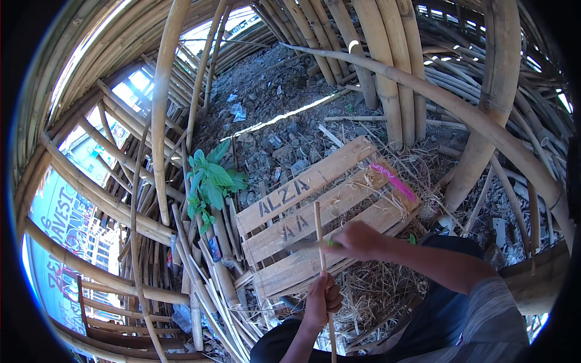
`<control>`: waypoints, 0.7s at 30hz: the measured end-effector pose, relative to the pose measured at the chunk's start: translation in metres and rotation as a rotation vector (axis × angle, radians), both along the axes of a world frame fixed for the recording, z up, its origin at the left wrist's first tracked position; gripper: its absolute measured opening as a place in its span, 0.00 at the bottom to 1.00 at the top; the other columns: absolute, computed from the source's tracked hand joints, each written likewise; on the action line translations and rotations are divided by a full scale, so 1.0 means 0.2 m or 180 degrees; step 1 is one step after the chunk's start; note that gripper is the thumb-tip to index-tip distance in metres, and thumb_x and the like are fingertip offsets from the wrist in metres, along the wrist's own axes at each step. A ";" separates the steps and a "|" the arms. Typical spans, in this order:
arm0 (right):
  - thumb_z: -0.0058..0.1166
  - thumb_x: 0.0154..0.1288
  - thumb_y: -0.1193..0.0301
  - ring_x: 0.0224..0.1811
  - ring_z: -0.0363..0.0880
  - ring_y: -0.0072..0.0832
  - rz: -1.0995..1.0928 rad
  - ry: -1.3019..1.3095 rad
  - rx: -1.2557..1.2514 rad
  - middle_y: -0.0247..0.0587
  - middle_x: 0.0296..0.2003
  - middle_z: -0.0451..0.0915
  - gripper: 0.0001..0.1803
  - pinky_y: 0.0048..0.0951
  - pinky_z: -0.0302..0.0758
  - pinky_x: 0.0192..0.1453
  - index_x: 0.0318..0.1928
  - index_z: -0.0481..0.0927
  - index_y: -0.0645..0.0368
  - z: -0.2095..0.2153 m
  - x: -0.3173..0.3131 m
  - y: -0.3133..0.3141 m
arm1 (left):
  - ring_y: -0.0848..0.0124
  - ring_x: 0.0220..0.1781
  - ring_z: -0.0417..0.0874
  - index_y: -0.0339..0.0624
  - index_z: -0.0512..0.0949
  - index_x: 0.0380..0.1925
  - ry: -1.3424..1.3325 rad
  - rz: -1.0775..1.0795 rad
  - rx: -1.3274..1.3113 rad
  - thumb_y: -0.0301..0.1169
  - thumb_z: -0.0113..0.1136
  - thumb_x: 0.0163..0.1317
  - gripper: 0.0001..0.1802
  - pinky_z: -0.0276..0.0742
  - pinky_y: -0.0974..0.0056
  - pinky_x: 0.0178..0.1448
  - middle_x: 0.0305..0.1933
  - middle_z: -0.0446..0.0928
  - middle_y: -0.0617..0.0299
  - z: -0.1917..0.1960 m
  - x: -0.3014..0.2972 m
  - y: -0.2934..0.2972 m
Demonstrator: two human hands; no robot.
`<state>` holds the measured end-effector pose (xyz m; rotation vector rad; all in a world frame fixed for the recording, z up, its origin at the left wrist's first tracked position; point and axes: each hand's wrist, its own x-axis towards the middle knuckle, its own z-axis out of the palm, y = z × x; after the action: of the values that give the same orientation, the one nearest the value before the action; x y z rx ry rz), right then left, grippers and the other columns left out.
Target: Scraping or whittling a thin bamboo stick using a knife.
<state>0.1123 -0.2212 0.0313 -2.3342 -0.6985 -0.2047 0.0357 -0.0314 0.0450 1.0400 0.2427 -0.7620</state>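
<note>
My left hand point(322, 299) is wrapped round a thin bamboo stick point(319, 233), which stands roughly upright in the view with its tip above the fist. Just above it, my right hand point(363, 241) is closed on a knife, its green handle point(331, 243) showing at the fist. The greyish blade point(298, 246) points left and crosses the stick; it is blurred, so I cannot tell whether it touches. Beneath both hands lies a slatted wooden crate point(315, 181) with dark lettering and a pink strip point(393, 180).
Split bamboo strips point(212, 308) lie to the left, near a leafy green plant point(212, 178). Thick bamboo poles point(387, 72) rise at the back, and a long pole point(448, 103) slants across the right. Dry shavings point(378, 284) litter the ground around the crate.
</note>
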 end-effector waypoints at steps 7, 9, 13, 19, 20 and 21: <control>0.41 0.65 0.46 0.07 0.66 0.36 -0.0438 -0.0001 -0.0010 0.41 0.07 0.67 0.31 0.38 0.70 0.19 0.15 0.73 0.59 0.03 0.14 -0.13 | 0.83 0.11 0.46 0.53 0.57 0.21 -0.0160 -0.0113 0.0264 0.49 0.36 0.69 0.20 0.40 0.74 0.13 0.13 0.48 0.74 -0.03 -0.03 -0.01; 0.42 0.64 0.45 0.07 0.67 0.36 -0.0562 0.0558 0.0326 0.42 0.07 0.67 0.32 0.39 0.70 0.18 0.14 0.73 0.59 0.00 0.09 -0.06 | 0.83 0.11 0.46 0.53 0.58 0.21 -0.0113 -0.0095 0.0227 0.49 0.36 0.70 0.20 0.41 0.74 0.13 0.13 0.48 0.74 -0.02 -0.03 -0.01; 0.43 0.63 0.45 0.07 0.66 0.35 0.0352 -0.0743 0.0164 0.41 0.07 0.67 0.32 0.40 0.68 0.17 0.13 0.72 0.59 -0.05 -0.03 0.06 | 0.83 0.11 0.47 0.52 0.58 0.21 -0.0195 0.0020 0.0391 0.49 0.36 0.70 0.20 0.41 0.74 0.13 0.13 0.48 0.74 -0.01 -0.03 0.02; 0.43 0.63 0.46 0.10 0.70 0.35 -0.0957 -0.0092 -0.0625 0.41 0.09 0.70 0.31 0.38 0.69 0.18 0.16 0.75 0.59 0.01 0.17 -0.24 | 0.83 0.11 0.46 0.52 0.58 0.21 -0.0228 -0.0246 -0.0040 0.49 0.36 0.70 0.20 0.41 0.74 0.13 0.13 0.48 0.74 0.05 -0.07 0.01; 0.43 0.63 0.46 0.10 0.70 0.35 -0.0962 -0.0106 -0.0622 0.41 0.09 0.70 0.31 0.38 0.69 0.18 0.16 0.75 0.59 -0.01 0.14 -0.19 | 0.82 0.11 0.46 0.52 0.58 0.21 -0.0174 -0.0295 -0.0152 0.49 0.35 0.70 0.20 0.41 0.73 0.13 0.13 0.48 0.74 0.06 -0.08 0.01; 0.43 0.63 0.46 0.11 0.71 0.35 -0.0916 -0.0443 -0.0528 0.42 0.09 0.70 0.31 0.37 0.69 0.19 0.16 0.75 0.60 -0.05 0.10 -0.14 | 0.82 0.11 0.46 0.52 0.58 0.21 -0.0188 -0.0299 -0.0152 0.49 0.35 0.70 0.20 0.41 0.73 0.13 0.13 0.48 0.74 0.07 -0.06 0.02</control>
<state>0.1328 -0.2484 0.0212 -2.5943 -0.4560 -0.4567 0.0229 -0.0280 0.0592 1.0325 0.1250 -0.8167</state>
